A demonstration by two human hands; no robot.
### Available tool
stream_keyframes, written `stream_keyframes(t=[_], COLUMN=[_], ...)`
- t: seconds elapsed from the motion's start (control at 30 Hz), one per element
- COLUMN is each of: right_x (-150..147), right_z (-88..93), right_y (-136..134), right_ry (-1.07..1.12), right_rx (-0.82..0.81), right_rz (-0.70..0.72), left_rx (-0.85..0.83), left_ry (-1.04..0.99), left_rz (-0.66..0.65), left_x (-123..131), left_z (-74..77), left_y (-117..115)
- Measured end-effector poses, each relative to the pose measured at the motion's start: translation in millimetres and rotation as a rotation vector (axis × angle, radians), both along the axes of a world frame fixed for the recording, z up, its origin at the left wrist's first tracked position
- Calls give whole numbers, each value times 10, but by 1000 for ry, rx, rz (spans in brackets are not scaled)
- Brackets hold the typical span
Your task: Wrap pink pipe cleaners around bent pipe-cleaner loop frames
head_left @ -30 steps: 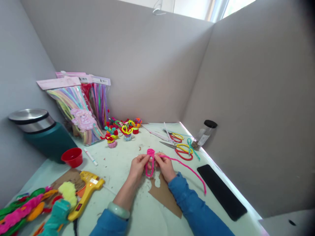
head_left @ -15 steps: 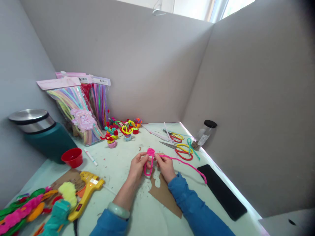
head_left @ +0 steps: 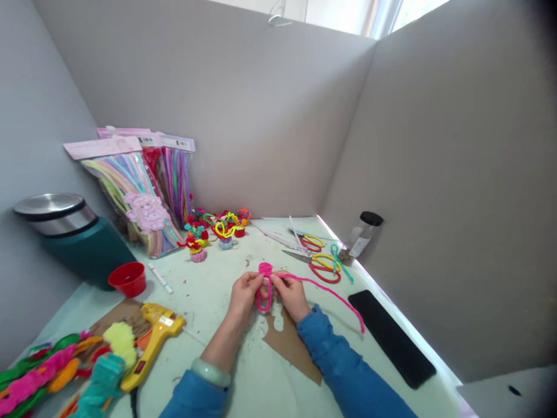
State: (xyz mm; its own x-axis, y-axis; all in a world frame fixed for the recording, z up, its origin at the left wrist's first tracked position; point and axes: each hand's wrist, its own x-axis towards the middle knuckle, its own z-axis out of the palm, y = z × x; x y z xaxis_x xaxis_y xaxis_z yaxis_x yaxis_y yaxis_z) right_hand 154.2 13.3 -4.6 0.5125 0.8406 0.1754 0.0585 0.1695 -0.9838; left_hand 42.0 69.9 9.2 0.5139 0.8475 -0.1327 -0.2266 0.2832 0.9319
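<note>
A hot pink pipe cleaner [head_left: 331, 289] is between my two hands, above the middle of the table. One part of it forms a round coiled head [head_left: 265, 269], with a long narrow loop hanging below. My left hand [head_left: 246, 293] pinches the piece on its left side, just under the coil. On the other side my right hand [head_left: 292, 295] pinches it at the same height, and a long free tail runs out to the right. Brown cardboard [head_left: 292, 348] with cut-out shapes lies beneath my hands. The fingertips partly cover the join of coil and loop.
Left are a yellow glue gun [head_left: 152, 342], a red cup [head_left: 127, 279], a teal bottle [head_left: 82, 247] and bagged pipe cleaners [head_left: 130, 186]. Small pipe-cleaner figures [head_left: 224, 229] stand behind. Scissors [head_left: 319, 266], a jar [head_left: 363, 237] and a black phone-like slab [head_left: 391, 339] are right.
The pink loop has turned slightly and hangs straighter, more open to view. The tail's end has dropped a little. Both hands keep their pinch in nearly the same place.
</note>
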Motion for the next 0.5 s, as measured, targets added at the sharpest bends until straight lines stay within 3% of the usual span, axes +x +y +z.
stream_keyframes(t=[0.5], right_x=[16], right_z=[4], right_y=[13], right_ry=[0], right_rx=[35], right_rz=[0], left_rx=[-9], left_ry=[28], left_rz=[-22], left_x=[10], left_z=[9], left_y=[-16])
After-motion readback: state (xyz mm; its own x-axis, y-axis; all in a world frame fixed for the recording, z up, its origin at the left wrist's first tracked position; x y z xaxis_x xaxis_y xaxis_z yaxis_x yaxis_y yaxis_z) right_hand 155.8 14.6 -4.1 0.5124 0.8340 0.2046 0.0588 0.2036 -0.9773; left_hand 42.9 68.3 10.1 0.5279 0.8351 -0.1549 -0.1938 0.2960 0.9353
